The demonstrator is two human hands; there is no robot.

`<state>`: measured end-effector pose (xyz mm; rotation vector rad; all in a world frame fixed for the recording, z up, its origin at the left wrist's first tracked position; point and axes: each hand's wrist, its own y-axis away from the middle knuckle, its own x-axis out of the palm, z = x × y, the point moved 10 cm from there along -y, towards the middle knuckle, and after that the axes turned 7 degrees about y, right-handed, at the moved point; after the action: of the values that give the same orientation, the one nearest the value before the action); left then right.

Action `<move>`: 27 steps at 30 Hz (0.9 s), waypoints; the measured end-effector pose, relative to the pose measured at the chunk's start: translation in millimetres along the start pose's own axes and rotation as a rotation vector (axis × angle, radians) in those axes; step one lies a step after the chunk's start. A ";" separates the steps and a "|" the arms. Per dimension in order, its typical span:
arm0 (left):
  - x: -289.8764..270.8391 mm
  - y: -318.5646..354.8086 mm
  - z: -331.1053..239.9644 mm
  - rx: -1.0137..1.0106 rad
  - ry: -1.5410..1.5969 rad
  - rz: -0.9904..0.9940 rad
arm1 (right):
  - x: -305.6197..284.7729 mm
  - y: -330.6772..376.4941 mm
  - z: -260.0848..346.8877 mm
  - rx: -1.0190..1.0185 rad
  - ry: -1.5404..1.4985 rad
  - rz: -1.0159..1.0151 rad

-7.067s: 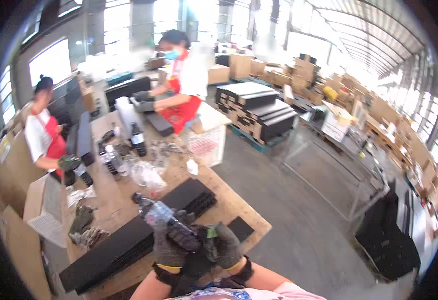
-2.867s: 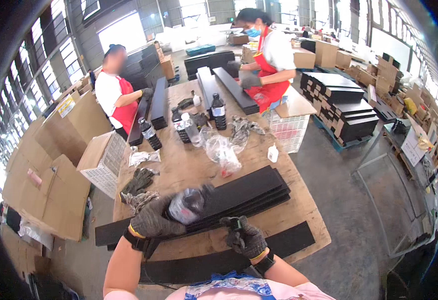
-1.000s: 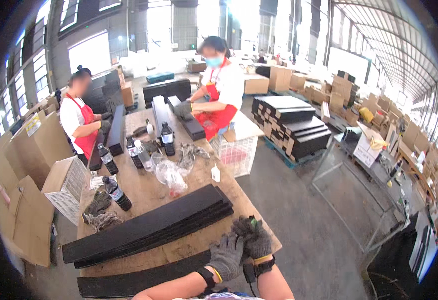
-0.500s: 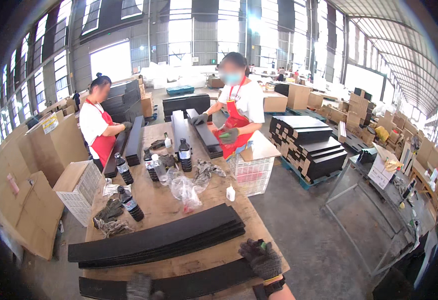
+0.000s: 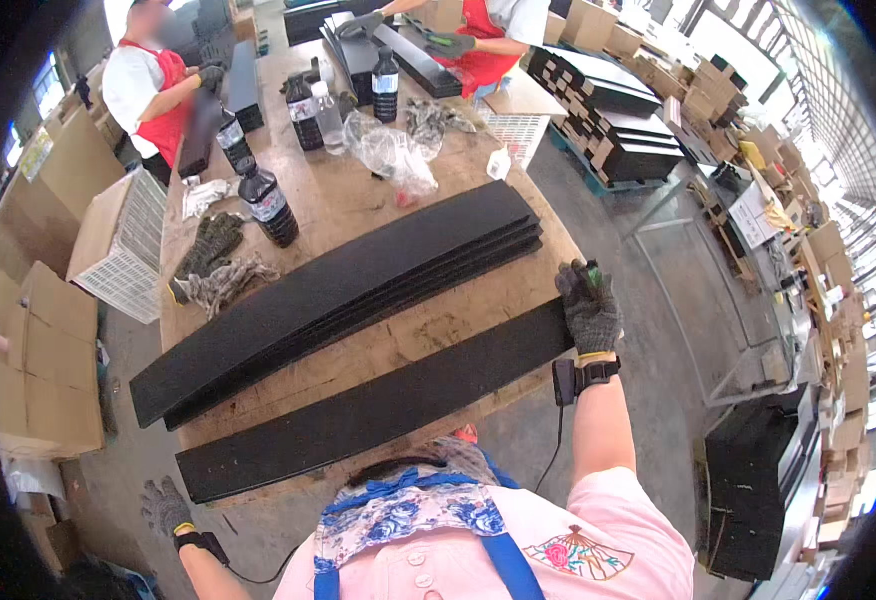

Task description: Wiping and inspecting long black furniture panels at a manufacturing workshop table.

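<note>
A long black board [image 5: 378,400] lies across the near part of the wooden table, its left end reaching the table edge. My right hand [image 5: 592,308], in a dark grey knit glove, rests at the board's right end. Its fingers are bent round a small green thing whose kind I cannot make out. My left hand [image 5: 166,506], gloved the same way, is off the table just beside the board's left end, fingers apart and nothing in them. Behind the single board lies a stack of similar black boards [image 5: 358,285], slightly fanned out.
Dark bottles [image 5: 270,205], a crumpled clear plastic bag [image 5: 398,150], grey gloves and rags [image 5: 220,265] and a small white bottle [image 5: 498,163] stand or lie farther back on the table [image 5: 328,185]. Two co-workers in red aprons handle boards there. White crates [image 5: 123,245] flank the table.
The view has tilted down, bringing my clothing and both forearms into sight. My left hand has moved from over the near board to beyond its left end. My right hand stays at the right end.
</note>
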<state>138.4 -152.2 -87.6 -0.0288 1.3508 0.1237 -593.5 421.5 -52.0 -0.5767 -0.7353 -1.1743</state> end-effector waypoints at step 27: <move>-138.1 423.4 -404.8 1.561 0.344 0.077 | -23.0 3.3 100.1 0.361 1.256 -0.109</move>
<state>-329.0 221.0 -20.3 1.3543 1.4706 -0.9198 -616.0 510.4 -5.7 0.5242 0.1278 -1.1979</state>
